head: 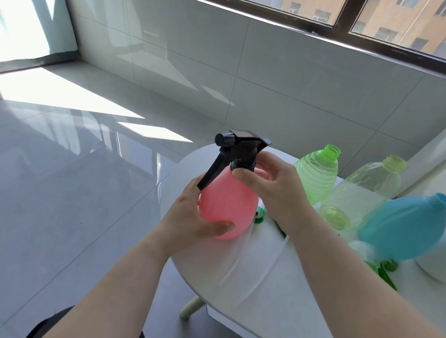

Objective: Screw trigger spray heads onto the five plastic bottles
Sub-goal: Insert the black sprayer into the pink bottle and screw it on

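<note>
The pink bottle (227, 205) is held up over the left edge of the white round table (263, 261), tilted slightly, with a black trigger spray head (237, 150) seated on its neck; the trigger lever hangs down toward 7 o'clock and the nozzle points toward 9 o'clock. The left hand (193, 219) cups the bottle's lower body from 8 o'clock, fingers curled around it and the thumb pressed across the front near the base. The right hand (270, 186) comes in from 3 o'clock, its thumb and fingertips closed on the black collar where head meets bottle (how far the collar is threaded on cannot be told).

At 2 o'clock from the pink bottle stands a green ribbed bottle (317, 173), neck open. Beyond it, further toward 3 o'clock, a pale yellow-green clear bottle (368, 192) leans, also uncapped, and a blue bottle (405, 227) lies tilted at about 4 o'clock, mouth up and to the right. A white bottle (439, 260) sits partly out of frame at the right edge. Green spray-head parts (385, 270) lie on the table under the blue bottle, and another green piece (337, 218) peeks out just beside the pink bottle's base, behind the right wrist.
</note>
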The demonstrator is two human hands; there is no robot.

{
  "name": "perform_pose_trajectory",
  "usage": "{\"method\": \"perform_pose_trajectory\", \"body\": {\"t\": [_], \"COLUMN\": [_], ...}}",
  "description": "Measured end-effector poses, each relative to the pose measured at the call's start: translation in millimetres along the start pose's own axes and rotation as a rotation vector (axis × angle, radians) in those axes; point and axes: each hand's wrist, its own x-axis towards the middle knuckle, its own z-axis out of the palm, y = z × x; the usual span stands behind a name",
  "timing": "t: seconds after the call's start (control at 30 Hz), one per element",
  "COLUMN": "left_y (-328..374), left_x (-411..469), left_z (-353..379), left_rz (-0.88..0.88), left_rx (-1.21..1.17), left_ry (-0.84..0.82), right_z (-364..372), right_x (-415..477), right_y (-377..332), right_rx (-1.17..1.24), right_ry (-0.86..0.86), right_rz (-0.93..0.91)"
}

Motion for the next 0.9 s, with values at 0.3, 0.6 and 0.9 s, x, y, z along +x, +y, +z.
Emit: {"method": "perform_pose_trajectory", "body": {"t": [0.3,0.6,0.9], "left_y": [1,-4,-1], "left_x": [-1,-1,-1], "left_z": [1,10,15], "left_rz": [-0.029,-0.079,-0.065], "left_rx": [0.044,0.066,0.068], "left_ry": [0.004,-0.004,0.064], "right_z": [-5,5,29], "right_x": [11,19,27], "right_y": [-8,-1,-3], "right_rx": [-0.023,0.053,-0.081], "right_ry": [-0.191,-0.122,0.204], "right_rz": [0.080,0.103,0.167]}}
